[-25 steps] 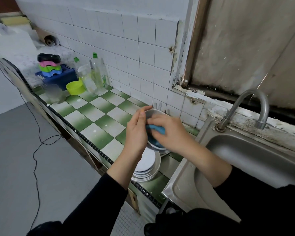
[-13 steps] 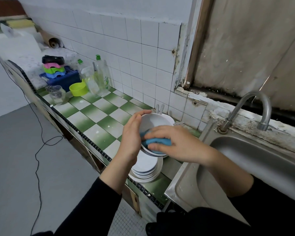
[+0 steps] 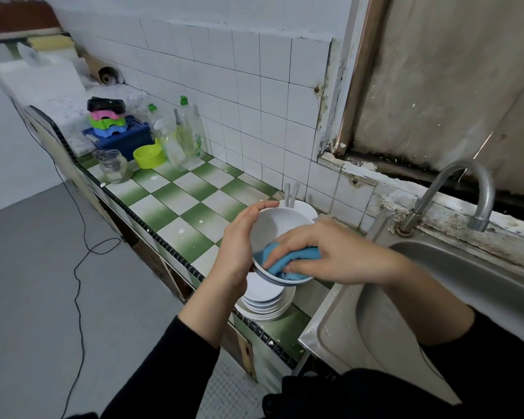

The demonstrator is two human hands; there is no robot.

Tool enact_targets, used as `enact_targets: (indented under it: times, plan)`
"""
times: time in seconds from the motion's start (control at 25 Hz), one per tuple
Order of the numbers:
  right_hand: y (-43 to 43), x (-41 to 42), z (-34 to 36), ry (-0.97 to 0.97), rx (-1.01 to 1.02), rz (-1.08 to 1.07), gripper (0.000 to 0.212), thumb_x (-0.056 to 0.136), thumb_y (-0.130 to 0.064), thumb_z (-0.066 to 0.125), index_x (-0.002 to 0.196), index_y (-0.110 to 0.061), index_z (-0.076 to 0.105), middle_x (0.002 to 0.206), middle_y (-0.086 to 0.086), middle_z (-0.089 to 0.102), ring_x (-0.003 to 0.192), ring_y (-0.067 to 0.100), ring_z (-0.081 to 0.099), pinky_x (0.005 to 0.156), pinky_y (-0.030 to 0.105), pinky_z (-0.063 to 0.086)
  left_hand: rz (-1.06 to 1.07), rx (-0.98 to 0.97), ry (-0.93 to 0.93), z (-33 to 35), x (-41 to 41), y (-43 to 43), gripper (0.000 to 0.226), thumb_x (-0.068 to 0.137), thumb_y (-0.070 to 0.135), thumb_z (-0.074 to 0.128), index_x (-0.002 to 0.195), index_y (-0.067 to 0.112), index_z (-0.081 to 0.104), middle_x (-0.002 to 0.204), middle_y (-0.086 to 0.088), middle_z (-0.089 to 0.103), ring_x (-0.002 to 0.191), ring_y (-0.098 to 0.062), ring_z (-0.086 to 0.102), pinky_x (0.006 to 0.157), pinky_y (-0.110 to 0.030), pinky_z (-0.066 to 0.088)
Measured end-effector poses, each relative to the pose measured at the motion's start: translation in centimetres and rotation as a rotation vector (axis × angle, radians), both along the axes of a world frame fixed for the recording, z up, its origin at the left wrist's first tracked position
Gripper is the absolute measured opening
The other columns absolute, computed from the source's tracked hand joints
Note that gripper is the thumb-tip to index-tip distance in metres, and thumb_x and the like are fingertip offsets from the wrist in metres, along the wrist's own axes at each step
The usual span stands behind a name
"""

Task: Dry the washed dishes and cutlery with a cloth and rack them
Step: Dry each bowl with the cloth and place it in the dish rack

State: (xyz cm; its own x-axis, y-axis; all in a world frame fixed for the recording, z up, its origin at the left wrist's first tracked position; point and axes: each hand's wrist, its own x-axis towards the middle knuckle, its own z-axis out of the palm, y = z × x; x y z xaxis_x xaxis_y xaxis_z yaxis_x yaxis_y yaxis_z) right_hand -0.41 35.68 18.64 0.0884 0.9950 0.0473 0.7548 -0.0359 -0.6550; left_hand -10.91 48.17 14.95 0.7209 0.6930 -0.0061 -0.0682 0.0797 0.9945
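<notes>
Gripping bowl point(image 3: 273, 228), left hand point(image 3: 236, 249), right hand point(image 3: 324, 252) pinching cloth point(image 3: 288, 261)

Left hand point(image 3: 238, 252) grips bowl point(image 3: 273, 231); right hand point(image 3: 330, 255) (cloth point(image 3: 288, 261)) inside.

A sky-blue cloth point(image 3: 305, 254) sits in a plain white bowl point(image 3: 273, 228) with a dark blue band outside, above white plates point(image 3: 263, 300), on a counter point(image 3: 188, 213) chequered green and white, against a white-tiled wall point(image 3: 254, 86), with a lime-green tub point(image 3: 149, 157), dark blue crate point(image 3: 130, 140) and grey floor point(image 3: 43, 282).
</notes>
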Motion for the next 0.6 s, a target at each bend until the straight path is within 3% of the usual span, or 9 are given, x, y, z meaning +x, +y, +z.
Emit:
enact_targets:
  times: [0.08, 0.16, 0.2, 0.28, 0.4, 0.48, 0.56, 0.6]
  plan:
    - [-0.4, 1.2, 0.9, -0.156, -0.061, 0.035, 0.035, 0.083, -0.010, 0.063, 0.101, -0.037, 0.075, 0.111, -0.014, 0.069, 0.100, 0.004, 0.061, 0.094, 0.025, 0.045, -0.017, -0.002, 0.047, -0.2, -0.1, -0.2, 0.036, 0.095, 0.036, 0.037, 0.090, 0.042, 0.072, 0.117, 0.002, 0.064, 0.109, -0.028, 0.057, 0.073, -0.038, 0.046]
    - [-0.1, 1.3, 0.6, -0.331, 0.056, -0.118, 0.037, 0.083, -0.005, 0.061, 0.104, -0.031, 0.075, 0.113, -0.005, 0.067, 0.102, 0.012, 0.060, 0.096, 0.028, 0.044, -0.011, 0.015, 0.003, -0.4, 0.1, -0.7, 0.039, 0.101, 0.028, 0.035, 0.093, 0.039, 0.072, 0.117, -0.001, 0.066, 0.112, -0.030, 0.059, 0.077, -0.037, 0.048]
    - [0.2, 0.9, 0.0, -0.349, 0.173, -0.203, 0.037, 0.082, -0.003, 0.062, 0.106, -0.027, 0.075, 0.113, 0.000, 0.066, 0.103, 0.015, 0.060, 0.097, 0.024, 0.042, -0.004, 0.023, -0.041, -0.3, 0.3, -1.1, 0.041, 0.102, 0.022, 0.034, 0.095, 0.035, 0.072, 0.115, -0.003, 0.067, 0.111, -0.030, 0.060, 0.082, -0.038, 0.049]
    - [0.7, -0.8, -1.4, -0.188, 0.313, -0.292, 0.034, 0.081, 0.000, 0.065, 0.106, -0.020, 0.075, 0.114, 0.001, 0.068, 0.103, 0.011, 0.059, 0.097, 0.012, 0.038, 0.019, 0.052, -0.114, 0.1, 0.3, -1.4, 0.041, 0.102, 0.014, 0.032, 0.098, 0.027, 0.071, 0.108, -0.004, 0.070, 0.105, -0.022, 0.063, 0.090, -0.035, 0.049]
    - [0.0, -1.3, -0.9, 0.005, 0.157, -0.101, 0.036, 0.079, 0.001, 0.063, 0.103, -0.023, 0.076, 0.111, -0.008, 0.070, 0.102, 0.003, 0.061, 0.096, 0.017, 0.043, 0.089, 0.100, -0.087, 0.2, 0.1, -0.6, 0.038, 0.103, 0.016, 0.034, 0.098, 0.026, 0.070, 0.101, 0.007, 0.069, 0.097, -0.012, 0.060, 0.088, -0.030, 0.046]
    - [-0.5, -0.2, 0.0, -0.154, 0.066, -0.040, 0.040, 0.078, 0.001, 0.059, 0.102, -0.027, 0.076, 0.111, -0.006, 0.069, 0.103, 0.008, 0.062, 0.096, 0.026, 0.045, 0.077, 0.086, -0.069, 0.0, 0.0, -0.2, 0.034, 0.100, 0.025, 0.039, 0.095, 0.031, 0.072, 0.104, 0.008, 0.069, 0.101, -0.017, 0.059, 0.091, -0.035, 0.044]
    - [-0.5, 0.5, 0.1, -0.289, 0.192, -0.205, 0.040, 0.080, 0.002, 0.058, 0.104, -0.024, 0.076, 0.110, 0.001, 0.067, 0.102, 0.017, 0.061, 0.096, 0.033, 0.046, 0.046, 0.073, -0.086, -0.2, 0.0, -0.5, 0.032, 0.095, 0.031, 0.041, 0.095, 0.032, 0.073, 0.109, 0.002, 0.070, 0.108, -0.026, 0.060, 0.093, -0.040, 0.045]
    - [-0.3, 0.2, -0.1, -0.265, 0.305, -0.318, 0.039, 0.081, 0.003, 0.059, 0.106, -0.022, 0.075, 0.110, 0.003, 0.067, 0.102, 0.018, 0.061, 0.097, 0.031, 0.046, 0.033, 0.067, -0.110, -0.1, 0.1, -0.9, 0.031, 0.097, 0.029, 0.040, 0.099, 0.029, 0.072, 0.109, -0.001, 0.070, 0.108, -0.027, 0.061, 0.093, -0.040, 0.046]
